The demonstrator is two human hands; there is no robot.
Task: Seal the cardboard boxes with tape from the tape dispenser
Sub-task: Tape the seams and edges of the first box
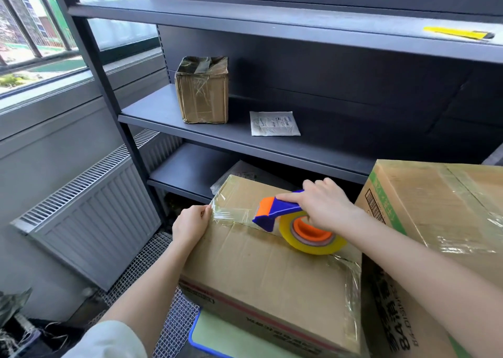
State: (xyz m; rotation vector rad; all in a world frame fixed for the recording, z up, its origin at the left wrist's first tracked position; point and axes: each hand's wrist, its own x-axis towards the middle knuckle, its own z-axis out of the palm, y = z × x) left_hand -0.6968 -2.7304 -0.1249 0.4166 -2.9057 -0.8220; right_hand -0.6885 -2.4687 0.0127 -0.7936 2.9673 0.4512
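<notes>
Head view: tape [231, 215] is pinched by left hand [190, 228], dispenser [275, 212] gripped by right hand [325, 205]; wrinkles are risked by slack.

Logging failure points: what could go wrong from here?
The tape between the left hand and the tape dispenser looks wrinkled, so it may seal with creases. The left hand pinches only the tape's end at the cardboard box edge; it could slip if the right hand pulls.
</notes>
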